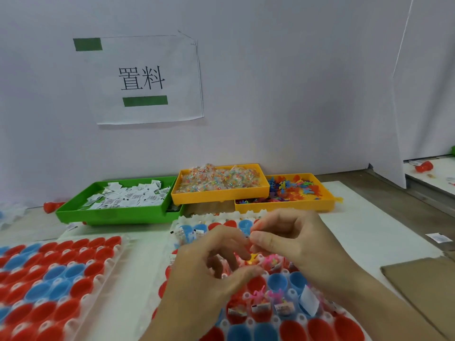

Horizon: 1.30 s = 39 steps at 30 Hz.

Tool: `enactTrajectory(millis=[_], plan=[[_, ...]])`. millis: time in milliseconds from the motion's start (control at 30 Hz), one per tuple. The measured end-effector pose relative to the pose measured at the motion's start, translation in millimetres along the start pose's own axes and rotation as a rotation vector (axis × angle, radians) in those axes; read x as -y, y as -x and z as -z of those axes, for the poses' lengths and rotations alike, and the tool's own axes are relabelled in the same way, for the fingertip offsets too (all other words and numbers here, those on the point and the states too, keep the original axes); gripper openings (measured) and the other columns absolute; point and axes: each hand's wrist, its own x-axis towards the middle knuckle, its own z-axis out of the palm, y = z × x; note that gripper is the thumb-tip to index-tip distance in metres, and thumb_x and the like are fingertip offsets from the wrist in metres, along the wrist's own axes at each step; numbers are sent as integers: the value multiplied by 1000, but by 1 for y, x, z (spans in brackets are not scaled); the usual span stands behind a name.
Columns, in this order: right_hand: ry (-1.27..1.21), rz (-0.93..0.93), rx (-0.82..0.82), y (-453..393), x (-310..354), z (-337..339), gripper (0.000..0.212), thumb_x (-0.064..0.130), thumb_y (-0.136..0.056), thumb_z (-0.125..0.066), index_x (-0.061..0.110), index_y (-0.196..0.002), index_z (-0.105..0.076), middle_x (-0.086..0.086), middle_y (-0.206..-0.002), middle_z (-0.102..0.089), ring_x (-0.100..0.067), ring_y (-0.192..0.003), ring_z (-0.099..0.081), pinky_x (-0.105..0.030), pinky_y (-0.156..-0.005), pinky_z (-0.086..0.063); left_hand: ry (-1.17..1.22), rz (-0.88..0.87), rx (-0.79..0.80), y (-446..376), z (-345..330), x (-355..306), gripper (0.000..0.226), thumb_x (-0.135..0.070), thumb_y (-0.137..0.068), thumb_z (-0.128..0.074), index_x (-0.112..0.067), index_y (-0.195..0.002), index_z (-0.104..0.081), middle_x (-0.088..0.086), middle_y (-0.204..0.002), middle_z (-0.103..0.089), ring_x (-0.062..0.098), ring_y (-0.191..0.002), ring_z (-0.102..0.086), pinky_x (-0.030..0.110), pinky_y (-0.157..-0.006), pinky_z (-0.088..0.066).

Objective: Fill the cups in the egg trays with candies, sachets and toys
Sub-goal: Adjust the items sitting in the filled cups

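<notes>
Over the middle of the white egg tray (248, 322) on the right, both hands work close together. The right hand (290, 239) has its thumb and forefinger pinched together, with a small orange-red bit showing at the tips; it seems to be a little plastic toy, but it is too small to tell surely. The left hand (216, 269) is below it with curled fingers, thumb near the forefinger; whether it holds something I cannot tell. Just under the fingertips a small yellow plastic toy (253, 258) and a pink one lie at the red and blue plastic cups (277, 281) of this tray. Some cups near the person already have a pink figure and a small sachet; others, in the front row, look empty.

The second egg tray (49, 281) on the left holds only bare red and blue cups. Behind, the green plastic bin (110, 214) keeps white paper sachets, one yellow bin (219, 194) keeps wrapped candies, the other yellow bin (285, 206) keeps coloured toys.

I judge the toy step is in hand. The next move asks to separate one toy and drop it into a cup without one.
</notes>
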Motion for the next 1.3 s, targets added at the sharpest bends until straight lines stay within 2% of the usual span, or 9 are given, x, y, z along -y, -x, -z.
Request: enactTrajectory(millis=[200, 300, 400, 533, 767, 933, 1033, 1100, 1300], plan=[[-110, -67, 36, 1, 0, -5, 6, 13, -84, -73, 12, -82, -79, -9, -82, -77, -21, -80, -76, -18, -67, -57, 62, 12, -103, 0, 1, 5, 14, -32, -70, -74, -34, -83, -72, -9, -71, -71, 13, -64, -66, 29, -59, -56], [-111, -85, 58, 1, -1, -4, 11, 17, -86, -70, 10, -83, -78, -13, -82, -76, -25, -79, -75, -21, -68, -57, 151, 53, -78, -1, 2, 8, 13, -25, -75, -73, -34, -84, -74, -2, -76, -72, 19, -71, -68, 28, -65, -56], [-41, -79, 68, 0, -3, -4, 22, 26, -87, -67, 9, -80, -79, -11, -79, -76, -23, -76, -74, -20, -68, -56, 226, 72, -80, -2, 5, 11, 6, -26, -78, -71, -29, -82, -74, 2, -72, -71, 10, -63, -63, 18, -59, -49], [11, -61, 43, 0, -5, -2, 30, 38, -80, -63, 13, -79, -79, -10, -79, -76, -22, -75, -74, -22, -66, -57, 309, 108, -102, -5, 11, 14, 6, -27, -81, -67, -26, -81, -73, 4, -71, -70, 10, -62, -62, 17, -55, -48], [53, -40, -57, -4, -10, 10, 24, 27, -92, -59, 17, -84, -79, -11, -82, -76, -26, -78, -73, -35, -71, -58, 400, 213, -171, -9, 38, 20, 14, -28, -74, -72, -15, -81, -74, 14, -81, -75, 20, -70, -70, 23, -63, -55], [86, -29, -74, -6, -12, 15, 26, 20, -97, -56, 23, -85, -79, -9, -82, -75, -23, -76, -73, -30, -67, -60, 228, 220, 80, -9, 58, 17, 8, -13, -78, -73, -9, -83, -77, 12, -76, -74, 17, -66, -69, 21, -63, -55], [108, -25, -79, -6, -13, 16, 26, 21, -97, -56, 24, -85, -79, -8, -82, -76, -22, -76, -73, -30, -69, -60, -33, 207, 266, -7, 59, 14, 13, -13, -80, -76, -25, -80, -80, -4, -78, -76, 9, -71, -70, 25, -68, -56], [124, -26, -85, -7, -14, 16, 26, 21, -97, -56, 22, -85, -79, -6, -81, -76, -21, -75, -73, -29, -68, -60, -176, 186, 356, -6, 58, 14, 20, -14, -83, -77, -34, -77, -78, -15, -76, -74, 3, -70, -67, 15, -63, -50], [130, -40, -100, -7, -15, 17, 25, 19, -97, -56, 16, -87, -78, -7, -82, -76, -21, -74, -73, -34, -71, -58, -291, 218, 434, -6, 58, 13, 32, -10, -85, -75, -40, -72, -74, -18, -72, -71, 1, -69, -63, 9, -63, -43]])
